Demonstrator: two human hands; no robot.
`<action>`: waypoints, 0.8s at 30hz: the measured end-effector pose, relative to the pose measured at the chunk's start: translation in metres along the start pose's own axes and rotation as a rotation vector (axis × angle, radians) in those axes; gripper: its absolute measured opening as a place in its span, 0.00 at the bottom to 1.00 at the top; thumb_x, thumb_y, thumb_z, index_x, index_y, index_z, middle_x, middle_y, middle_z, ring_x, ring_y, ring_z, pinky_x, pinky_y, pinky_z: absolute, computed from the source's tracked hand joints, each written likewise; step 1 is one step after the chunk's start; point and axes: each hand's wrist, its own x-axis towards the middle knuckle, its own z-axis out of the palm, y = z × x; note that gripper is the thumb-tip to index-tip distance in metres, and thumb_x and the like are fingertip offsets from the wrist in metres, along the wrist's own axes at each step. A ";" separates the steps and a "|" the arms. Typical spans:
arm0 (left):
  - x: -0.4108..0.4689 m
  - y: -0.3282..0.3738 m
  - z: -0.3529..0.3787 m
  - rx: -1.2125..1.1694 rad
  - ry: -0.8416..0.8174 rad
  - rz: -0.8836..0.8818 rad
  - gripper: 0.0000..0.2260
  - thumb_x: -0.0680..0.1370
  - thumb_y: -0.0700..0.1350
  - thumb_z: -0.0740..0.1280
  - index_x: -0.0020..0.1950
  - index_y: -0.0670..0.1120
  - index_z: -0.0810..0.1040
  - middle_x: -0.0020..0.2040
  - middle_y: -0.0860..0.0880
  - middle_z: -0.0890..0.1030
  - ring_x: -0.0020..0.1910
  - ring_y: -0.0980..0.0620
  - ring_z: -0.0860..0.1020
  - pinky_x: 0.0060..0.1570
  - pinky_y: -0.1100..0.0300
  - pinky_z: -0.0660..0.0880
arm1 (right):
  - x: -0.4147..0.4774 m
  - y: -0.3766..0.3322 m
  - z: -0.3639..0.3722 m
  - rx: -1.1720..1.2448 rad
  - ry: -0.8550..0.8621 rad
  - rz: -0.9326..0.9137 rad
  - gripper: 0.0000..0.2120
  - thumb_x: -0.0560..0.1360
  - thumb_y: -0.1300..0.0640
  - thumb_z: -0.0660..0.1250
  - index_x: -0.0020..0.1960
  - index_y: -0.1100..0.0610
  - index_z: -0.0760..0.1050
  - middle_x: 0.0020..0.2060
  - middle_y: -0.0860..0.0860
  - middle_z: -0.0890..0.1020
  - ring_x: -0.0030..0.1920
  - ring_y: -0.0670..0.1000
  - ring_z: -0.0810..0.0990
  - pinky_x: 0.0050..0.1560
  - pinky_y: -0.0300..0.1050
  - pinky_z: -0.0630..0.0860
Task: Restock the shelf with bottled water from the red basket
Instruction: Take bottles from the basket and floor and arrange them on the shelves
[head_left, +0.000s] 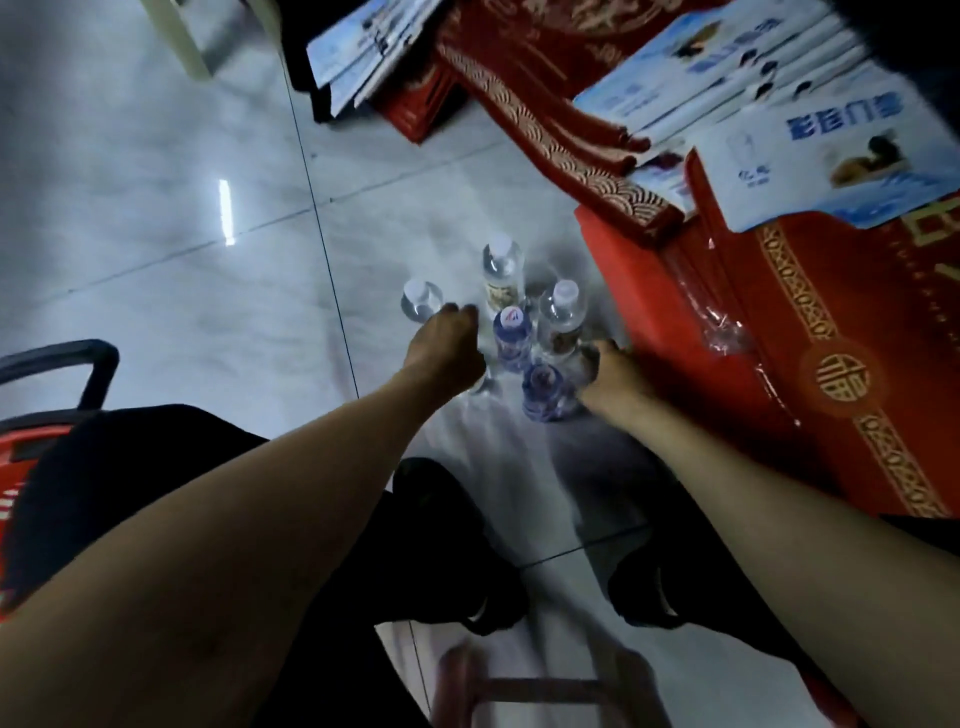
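Several water bottles stand close together on the tiled floor (182, 249). Two are blue-tinted, one (511, 332) in the middle and one (545, 397) nearest me; the clear ones (501, 270) (561, 317) (421, 304) have white caps. My left hand (447, 348) is curled downward over a clear bottle (482, 383) that it mostly hides. My right hand (615, 376) wraps the right side of the nearest blue-tinted bottle. The red basket (31, 441) with its black handle (88, 364) sits at the left edge, its inside hidden by my leg.
Red gift boxes (810, 364) lie right beside the bottles, with white-and-blue printed bags (831, 140) stacked on them and more at the top (363, 47). My dark shoes (649, 587) are below the bottles. A blurred wooden stool (519, 686) is at the bottom edge.
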 end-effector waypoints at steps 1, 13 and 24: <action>0.009 0.004 0.006 -0.022 0.014 0.006 0.17 0.72 0.35 0.64 0.61 0.37 0.73 0.55 0.35 0.78 0.53 0.35 0.78 0.49 0.49 0.76 | 0.005 0.006 0.008 0.021 -0.021 0.003 0.28 0.68 0.54 0.73 0.66 0.58 0.72 0.60 0.59 0.79 0.60 0.58 0.78 0.58 0.47 0.74; 0.055 0.019 0.111 -0.818 -0.119 -0.436 0.36 0.74 0.39 0.68 0.76 0.49 0.53 0.68 0.44 0.71 0.65 0.44 0.72 0.66 0.48 0.70 | 0.063 0.078 0.107 0.200 -0.132 0.079 0.50 0.59 0.53 0.70 0.76 0.43 0.49 0.75 0.53 0.63 0.72 0.58 0.65 0.69 0.59 0.68; 0.085 0.017 0.136 -0.987 0.218 -0.444 0.22 0.70 0.33 0.70 0.62 0.47 0.72 0.49 0.56 0.76 0.45 0.59 0.75 0.38 0.80 0.68 | 0.085 0.048 0.113 0.514 -0.140 0.071 0.13 0.80 0.60 0.60 0.64 0.58 0.70 0.47 0.49 0.76 0.44 0.46 0.75 0.39 0.37 0.74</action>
